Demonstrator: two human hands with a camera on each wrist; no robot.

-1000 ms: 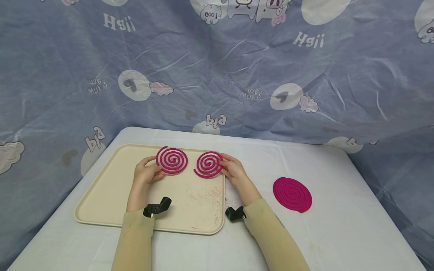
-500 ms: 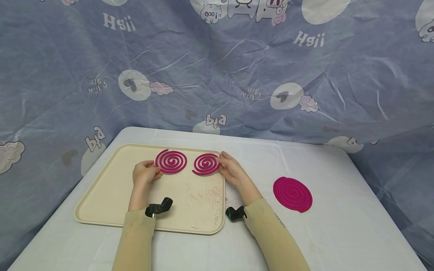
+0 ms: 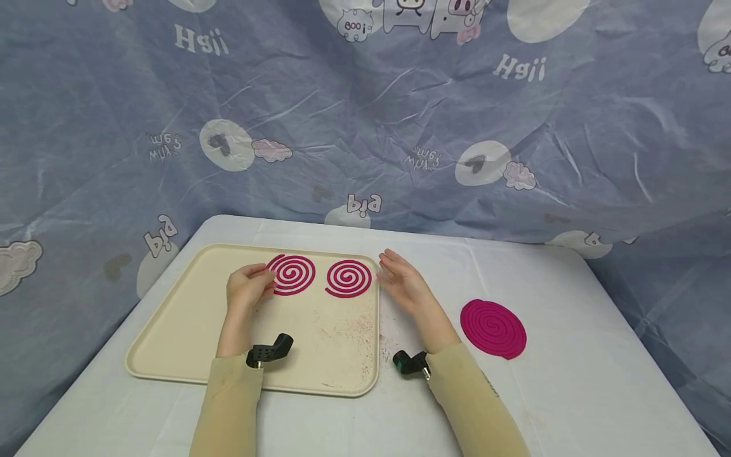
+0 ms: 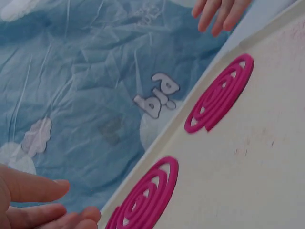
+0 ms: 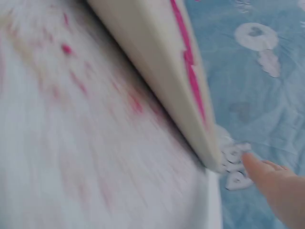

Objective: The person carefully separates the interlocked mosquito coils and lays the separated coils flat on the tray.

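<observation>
Two coils (image 3: pixel 349 277) lie flat near the far edge of the tray (image 3: pixel 183 317), apparently spaced so their loops cannot snag; the left hand (image 3: pixel 245 289), thumb and fingers parted, hovers empty by one, the right hand (image 3: pixel 404 282), relaxed and empty, just past the tray's right edge

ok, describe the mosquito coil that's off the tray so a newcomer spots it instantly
On the white-covered table, find the big cream tray. Past its right edge, right of the right hand, a magenta mosquito coil lies flat. Its turns are packed tight, almost a solid disc, whereas the left tray coil and right tray coil show clear gaps.
</observation>
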